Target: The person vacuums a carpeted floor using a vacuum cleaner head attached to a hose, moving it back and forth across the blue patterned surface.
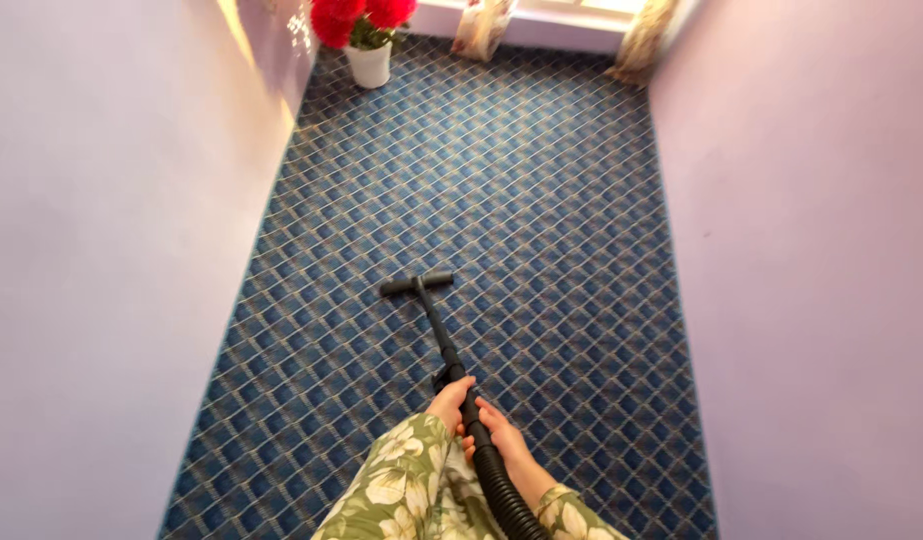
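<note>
A black vacuum wand (437, 330) runs from my hands down to a short black floor nozzle (416, 284) resting on the blue diamond-patterned carpet (541, 200). My left hand (448, 403) grips the wand where it meets the ribbed black hose (501, 485). My right hand (501, 440) holds the hose just below, on its right side. Both arms wear green sleeves with white flowers. The hose leaves the view at the bottom edge.
Pale lilac walls (111, 250) close in on both sides of the narrow carpeted floor. A white pot with red flowers (369, 40) stands in the far left corner. Patterned curtains (641, 35) hang at the far end below a window.
</note>
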